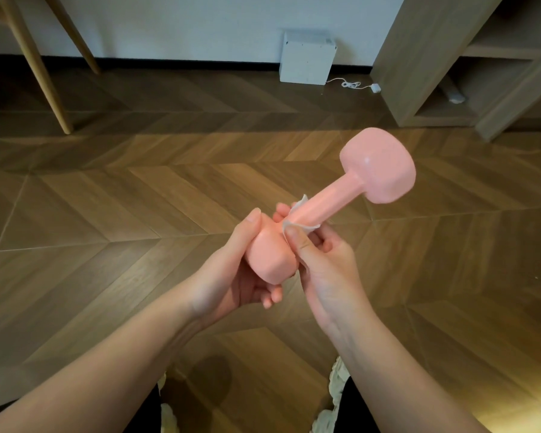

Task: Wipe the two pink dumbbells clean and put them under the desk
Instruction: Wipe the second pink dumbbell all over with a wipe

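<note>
We hold 1 pink dumbbell in the air above the wooden floor, tilted up to the right. Our left hand cups and grips its near head. Our right hand pinches a white wipe around the handle, thumb curled on top.

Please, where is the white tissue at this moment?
In the head view, near the centre, the tissue is wrapped around the handle of the dumbbell, pinched there by the right hand, just beyond the end that the left hand grips.
</note>
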A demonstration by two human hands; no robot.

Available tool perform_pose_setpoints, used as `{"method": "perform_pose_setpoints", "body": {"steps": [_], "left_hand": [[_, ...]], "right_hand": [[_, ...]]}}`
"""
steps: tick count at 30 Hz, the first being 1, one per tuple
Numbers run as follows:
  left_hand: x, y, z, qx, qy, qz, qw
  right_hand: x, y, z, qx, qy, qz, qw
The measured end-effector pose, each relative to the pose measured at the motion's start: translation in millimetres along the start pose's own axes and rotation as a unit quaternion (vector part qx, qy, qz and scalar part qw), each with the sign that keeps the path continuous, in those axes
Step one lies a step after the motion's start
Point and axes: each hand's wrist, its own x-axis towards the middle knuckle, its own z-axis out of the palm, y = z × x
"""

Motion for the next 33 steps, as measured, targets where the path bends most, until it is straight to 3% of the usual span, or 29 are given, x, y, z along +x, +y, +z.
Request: {"method": "perform_pose_setpoints", "body": {"steps": [3, 8, 17, 23, 26, 29, 31, 33], "left_hand": [[0, -1, 1, 0.012, 0.015, 0.024, 1.0], [-1, 0, 8, 0.022, 0.019, 0.074, 0.997], [8, -16, -2, 0.077, 0.06, 0.11, 0.989], [11, -21, -1, 0.198, 0.111, 0.178, 0.958], [9, -15, -1, 0.157, 0.09, 0.123, 0.976], [4, 0, -7, 0.077, 0.007, -0.014, 0.997], [2, 7, -11, 0.011, -0.052, -0.114, 0.992], [-1, 8, -12, -0.035, -0.067, -0.128, 0.989]], "right_hand": [[1, -2, 0, -0.016, -0.005, -0.005, 1.0], [5, -12, -11, -0.18, 0.025, -0.051, 0.982], [5, -11, -10, -0.048, -0.002, 0.001, 0.999], [5, -9, -9, 0.02, 0.011, 0.001, 1.0], [7, -4, -13, -0.007, 0.016, 0.012, 1.0], [6, -5, -15, -0.043, -0.019, 0.023, 0.999], [5, -5, -15, -0.042, -0.036, 0.025, 0.998], [2, -7, -10, -0.041, -0.032, 0.029, 0.998]]}}
